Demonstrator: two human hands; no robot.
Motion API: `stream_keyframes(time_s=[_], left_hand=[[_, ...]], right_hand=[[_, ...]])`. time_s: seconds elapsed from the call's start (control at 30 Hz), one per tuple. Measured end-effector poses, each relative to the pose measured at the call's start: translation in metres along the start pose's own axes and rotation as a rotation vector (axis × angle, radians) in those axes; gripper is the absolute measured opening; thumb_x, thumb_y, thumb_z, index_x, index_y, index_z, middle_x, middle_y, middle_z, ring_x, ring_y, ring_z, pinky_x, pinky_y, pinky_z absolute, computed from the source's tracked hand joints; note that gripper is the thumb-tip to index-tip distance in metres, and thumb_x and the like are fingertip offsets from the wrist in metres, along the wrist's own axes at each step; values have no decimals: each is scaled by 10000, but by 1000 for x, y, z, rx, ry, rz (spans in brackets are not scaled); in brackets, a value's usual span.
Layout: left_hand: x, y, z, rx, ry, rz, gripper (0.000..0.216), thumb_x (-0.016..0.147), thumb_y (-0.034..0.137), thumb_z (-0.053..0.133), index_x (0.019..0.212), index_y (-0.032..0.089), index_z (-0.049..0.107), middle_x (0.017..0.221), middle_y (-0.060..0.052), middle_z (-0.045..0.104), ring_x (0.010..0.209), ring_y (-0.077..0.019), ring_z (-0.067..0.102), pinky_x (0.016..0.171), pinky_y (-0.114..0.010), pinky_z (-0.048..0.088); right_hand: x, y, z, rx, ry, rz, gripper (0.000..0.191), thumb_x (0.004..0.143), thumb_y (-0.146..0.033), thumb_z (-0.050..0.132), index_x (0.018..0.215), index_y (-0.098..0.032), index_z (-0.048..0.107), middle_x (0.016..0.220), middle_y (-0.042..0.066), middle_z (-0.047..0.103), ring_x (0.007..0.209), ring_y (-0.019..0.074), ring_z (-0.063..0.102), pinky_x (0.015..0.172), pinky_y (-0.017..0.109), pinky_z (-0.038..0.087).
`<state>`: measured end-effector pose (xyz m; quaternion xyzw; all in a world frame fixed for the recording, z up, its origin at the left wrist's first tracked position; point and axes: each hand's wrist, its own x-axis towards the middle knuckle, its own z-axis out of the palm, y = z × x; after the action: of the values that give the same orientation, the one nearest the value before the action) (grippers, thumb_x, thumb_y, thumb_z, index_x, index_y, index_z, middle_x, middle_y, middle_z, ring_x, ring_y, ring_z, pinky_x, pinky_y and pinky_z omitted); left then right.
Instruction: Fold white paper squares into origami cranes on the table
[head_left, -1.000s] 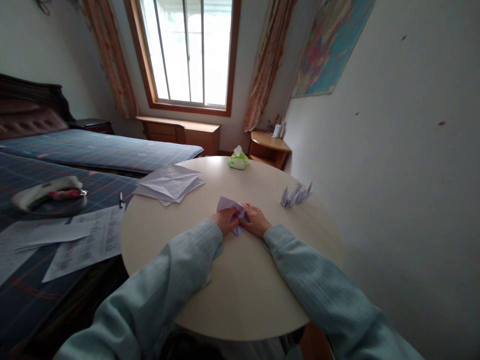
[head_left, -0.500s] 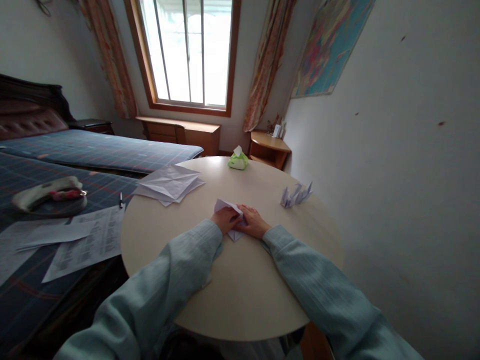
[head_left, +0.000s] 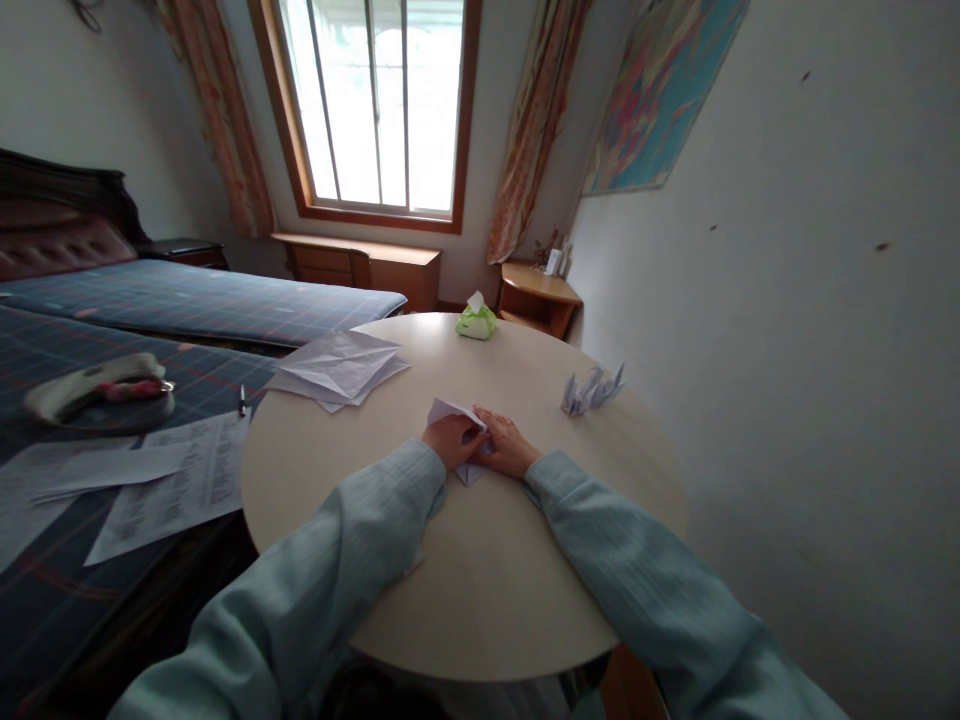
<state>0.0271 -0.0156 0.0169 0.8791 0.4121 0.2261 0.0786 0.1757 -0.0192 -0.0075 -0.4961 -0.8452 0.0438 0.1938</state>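
A partly folded sheet of white paper (head_left: 470, 474) lies on the round cream table (head_left: 480, 570) under both my hands. My left hand (head_left: 453, 440) grips its left side, fingers curled over the paper. From the right, my right hand (head_left: 507, 443) presses on the paper's right side, fingers close together and meeting the left fingertips. One flap stands up beyond my hands, and a pointed end shows below them. Much of the middle is hidden by my fingers.
Creased paper sheets (head_left: 341, 365) are stacked at the table's left edge. A green tissue pack (head_left: 476, 320) stands at the far edge. Folded paper figures (head_left: 592, 390) stand at the right. Left of the table, a bed (head_left: 202, 375) holds printed sheets (head_left: 176, 480) and a pen (head_left: 242, 400).
My hands stay in nearly the same place on the folded paper, with only a slight shift of the fingers. Everything else is unchanged.
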Motion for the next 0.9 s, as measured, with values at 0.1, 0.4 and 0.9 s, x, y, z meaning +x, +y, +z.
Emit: stream_keyframes(time_s=[0.1,0.4,0.9], left_hand=[[-1,1,-2,4,6,-20,358,787,388,327,850,153,589,859,-72,625,815,-188,557,726,-280,419],[-1,2,-3,82,-21,-167,498,830,372,162,775,128,592,731,-95,621,699,-177,574,626,-264,415],[1,-5,1,39,3,-172,405,834,378,204,863,146,535,780,-88,608,735,-175,561,681,-276,409]], right_hand=[[0,-2,-1,-3,8,-12,788,622,-514,521,1248,-116,254,1257,152,356,1157,255,325,944,418,263],[0,-4,-5,-2,-29,3,805,617,-558,501,1243,-111,263,1276,144,331,1166,257,310,954,421,254],[0,-1,-2,19,-14,0,832,589,-575,519,1250,-145,255,1268,136,346,1160,257,324,950,438,254]])
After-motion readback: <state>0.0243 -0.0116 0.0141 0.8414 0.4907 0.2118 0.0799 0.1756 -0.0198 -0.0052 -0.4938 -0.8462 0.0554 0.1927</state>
